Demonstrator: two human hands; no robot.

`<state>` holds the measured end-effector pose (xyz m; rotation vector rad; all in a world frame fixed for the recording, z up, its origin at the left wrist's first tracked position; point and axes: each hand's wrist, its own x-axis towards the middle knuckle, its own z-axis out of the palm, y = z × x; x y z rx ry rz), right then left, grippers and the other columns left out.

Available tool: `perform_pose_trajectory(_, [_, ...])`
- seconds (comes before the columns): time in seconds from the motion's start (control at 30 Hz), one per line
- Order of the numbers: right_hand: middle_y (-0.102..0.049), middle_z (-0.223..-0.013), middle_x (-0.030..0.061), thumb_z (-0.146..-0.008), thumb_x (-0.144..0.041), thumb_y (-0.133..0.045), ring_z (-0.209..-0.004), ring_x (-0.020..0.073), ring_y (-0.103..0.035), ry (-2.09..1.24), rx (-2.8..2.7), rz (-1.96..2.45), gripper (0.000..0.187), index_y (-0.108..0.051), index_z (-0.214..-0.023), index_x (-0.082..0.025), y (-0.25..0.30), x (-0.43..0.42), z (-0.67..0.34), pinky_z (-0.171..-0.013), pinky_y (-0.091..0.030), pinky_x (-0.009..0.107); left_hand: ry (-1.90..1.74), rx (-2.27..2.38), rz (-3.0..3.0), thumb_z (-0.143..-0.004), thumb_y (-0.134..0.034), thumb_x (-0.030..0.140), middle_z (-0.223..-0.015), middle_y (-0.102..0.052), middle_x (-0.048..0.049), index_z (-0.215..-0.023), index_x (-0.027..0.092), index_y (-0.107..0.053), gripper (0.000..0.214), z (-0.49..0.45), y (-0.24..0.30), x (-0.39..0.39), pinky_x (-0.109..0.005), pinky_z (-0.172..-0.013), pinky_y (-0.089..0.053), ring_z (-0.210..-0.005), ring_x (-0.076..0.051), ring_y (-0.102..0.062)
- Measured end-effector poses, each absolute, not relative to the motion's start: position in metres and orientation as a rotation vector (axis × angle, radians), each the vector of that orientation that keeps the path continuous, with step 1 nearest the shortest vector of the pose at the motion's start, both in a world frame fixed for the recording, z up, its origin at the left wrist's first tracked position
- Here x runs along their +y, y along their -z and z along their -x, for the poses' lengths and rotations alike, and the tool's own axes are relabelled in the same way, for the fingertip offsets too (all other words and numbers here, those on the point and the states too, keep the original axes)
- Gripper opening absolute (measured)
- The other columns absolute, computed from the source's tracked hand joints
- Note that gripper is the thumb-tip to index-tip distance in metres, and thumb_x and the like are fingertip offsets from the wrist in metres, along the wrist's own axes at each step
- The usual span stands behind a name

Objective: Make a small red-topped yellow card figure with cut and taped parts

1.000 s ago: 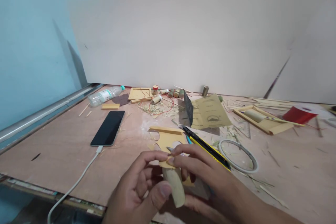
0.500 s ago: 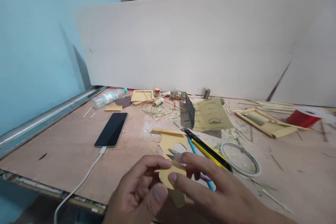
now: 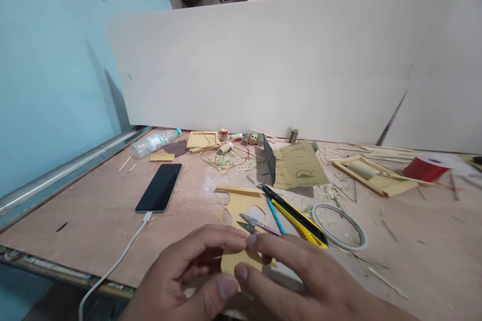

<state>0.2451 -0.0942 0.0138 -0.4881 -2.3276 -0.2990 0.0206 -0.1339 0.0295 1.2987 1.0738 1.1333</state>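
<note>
Between my two hands is a small yellow paper cutout (image 3: 241, 260) with a rounded outline. My left hand (image 3: 192, 273) is closed on its left side, fingertips at the top edge and thumb lower down. From the other side, my right hand (image 3: 305, 276) pinches it with index finger and thumb. Part of the cutout is hidden behind the fingers. Just beyond the fingertips, a pair of small pink-handled snips (image 3: 256, 224) lies with its blades apart. Under the snips is a yellow paper sheet (image 3: 243, 200) with curved pieces cut from its edges.
A yellow utility knife (image 3: 295, 215), blue pen (image 3: 275, 215) and tape roll (image 3: 365, 241) lie to the right. Sandpaper (image 3: 301, 165) stands folded behind. A phone (image 3: 160, 188) with its cable (image 3: 118, 261) is at left. A bottle (image 3: 156, 143) and wooden frame (image 3: 376, 175) lie farther back.
My right hand has shifted its fingers on the cutout, uncovering more of the snips and their pink handle. My hands sit slightly lower and wider, and the view has turned slightly.
</note>
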Motion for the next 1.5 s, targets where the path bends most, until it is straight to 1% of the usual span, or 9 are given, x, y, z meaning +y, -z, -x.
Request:
perform_pose_trajectory(0.1, [-0.083,-0.106,0.0094,-0.107,-0.023,-0.056,-0.077,0.0216,-0.079,0.237,-2.372,0.484,0.021,-0.061,-0.128,-0.024,-0.017,-0.098,-0.249,-0.081,-0.064,0.031,-1.017,1.128,-1.342,-0.080,-0.090,0.047,-0.123,-0.080,-0.0079,-0.105,0.036,-0.088,0.028,-0.015,-0.035,-0.131,-0.029,-0.087,-0.064,-0.112,-0.030,-0.076])
perform_pose_trajectory(0.3, [-0.081,-0.097,0.0037,-0.109,-0.015,-0.048,-0.067,0.0172,-0.074,0.199,-2.394,0.465,0.022,-0.059,-0.125,-0.024,-0.019,-0.102,-0.252,-0.070,-0.059,0.029,-0.954,1.104,-1.328,-0.079,-0.090,0.045,-0.123,-0.081,-0.0070,-0.108,0.037,-0.088,0.031,-0.012,-0.038,-0.131,-0.029,-0.077,-0.065,-0.088,-0.025,-0.080])
perform_pose_trajectory(0.53, [-0.081,-0.101,0.0015,-0.112,-0.016,-0.050,-0.071,0.0165,-0.073,0.260,-2.340,0.429,0.019,-0.065,-0.122,-0.023,-0.012,-0.101,-0.246,-0.078,-0.058,0.031,-0.652,1.190,-1.470,-0.084,-0.087,0.042,-0.118,-0.082,-0.0043,-0.125,0.031,-0.082,0.043,-0.001,-0.046,-0.125,-0.029,-0.087,-0.063,-0.105,-0.027,-0.077])
perform_pose_trajectory(0.67, [-0.081,-0.108,0.0027,-0.110,-0.012,-0.049,-0.072,0.0168,-0.073,0.264,-2.398,0.426,0.025,-0.064,-0.127,-0.023,-0.011,-0.101,-0.248,-0.079,-0.059,0.032,-0.507,1.139,-1.585,-0.092,-0.080,0.041,-0.134,-0.077,-0.0045,-0.133,0.033,-0.077,0.042,0.004,-0.052,-0.121,-0.028,-0.092,-0.063,-0.115,-0.027,-0.075])
perform_pose_trajectory(0.97, [-0.083,-0.108,0.0051,-0.104,-0.005,-0.048,-0.067,0.0188,-0.073,0.226,-2.457,0.408,0.033,-0.061,-0.128,-0.023,-0.016,-0.104,-0.248,-0.070,-0.062,0.034,-0.473,1.211,-1.781,-0.089,-0.079,0.040,-0.135,-0.076,-0.0047,-0.130,0.034,-0.078,0.041,0.009,-0.044,-0.125,-0.024,-0.089,-0.064,-0.119,-0.028,-0.074])
perform_pose_trajectory(1.13, [-0.083,-0.109,0.0064,-0.111,-0.022,-0.051,-0.076,0.0221,-0.078,0.240,-2.419,0.450,0.024,-0.060,-0.133,-0.026,-0.015,-0.099,-0.244,-0.084,-0.063,0.038,-0.598,1.279,-1.865,-0.085,-0.080,0.032,-0.124,-0.081,-0.0002,-0.121,0.035,-0.080,0.036,0.011,-0.041,-0.124,-0.024,-0.094,-0.062,-0.115,-0.025,-0.075])
perform_pose_trajectory(1.23, [-0.081,-0.115,0.0145,-0.106,-0.038,-0.065,-0.092,0.0250,-0.079,0.239,-2.316,0.506,0.038,-0.059,-0.138,-0.018,-0.009,-0.091,-0.245,-0.085,-0.063,0.035,-0.647,1.358,-1.874,-0.089,-0.078,0.035,-0.122,-0.081,0.0012,-0.120,0.034,-0.080,0.031,0.019,-0.044,-0.115,-0.024,-0.095,-0.060,-0.114,-0.024,-0.075])
perform_pose_trajectory(1.33, [-0.081,-0.120,0.0117,-0.103,-0.050,-0.068,-0.114,0.0273,-0.075,-0.116,-2.530,0.567,0.042,-0.066,-0.133,-0.020,-0.006,-0.085,-0.247,-0.101,-0.058,0.038,-0.700,1.456,-1.975,-0.090,-0.078,0.045,-0.127,-0.079,-0.0005,-0.125,0.031,-0.077,0.037,0.031,-0.045,-0.098,-0.029,-0.101,-0.058,-0.116,-0.025,-0.073])
perform_pose_trajectory(1.5, [-0.081,-0.123,0.0125,-0.098,-0.057,-0.072,-0.123,0.0304,-0.073,-0.447,-2.613,0.674,0.047,-0.074,-0.129,-0.021,0.002,-0.080,-0.247,-0.115,-0.051,0.041,-0.605,1.426,-2.147,-0.096,-0.069,0.045,-0.125,-0.079,-0.0039,-0.126,0.024,-0.074,0.037,0.045,-0.054,-0.060,-0.032,-0.097,-0.057,-0.111,-0.025,-0.073])
